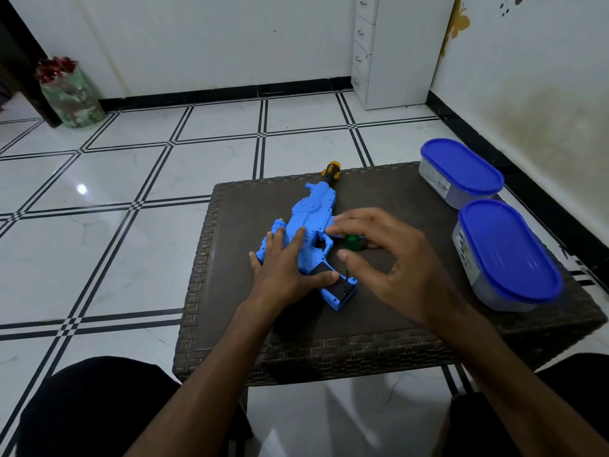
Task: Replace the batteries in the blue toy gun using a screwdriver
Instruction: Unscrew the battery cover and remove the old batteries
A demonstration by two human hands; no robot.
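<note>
Blue toy gun [309, 222] lay flat mid-desk [379, 318], grip nearest, battery bay open. Left hand [286, 265] pressed flat on it, fingers straight. Right hand [389, 255] curled beside a green battery [353, 243]; grip uncertain. Risk: two lidded tubs [461, 169] crowded the right edge; an elbow could knock them. Battery might roll off. Screwdriver [330, 171] lay far. Tub labels unreadable.

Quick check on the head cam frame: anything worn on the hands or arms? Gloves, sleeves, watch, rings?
Nothing worn. The left hand and right hand are bare: no gloves, and no rings or watch visible. Both forearms are uncovered right to the bottom edge of the frame, so no sleeves show.
</note>
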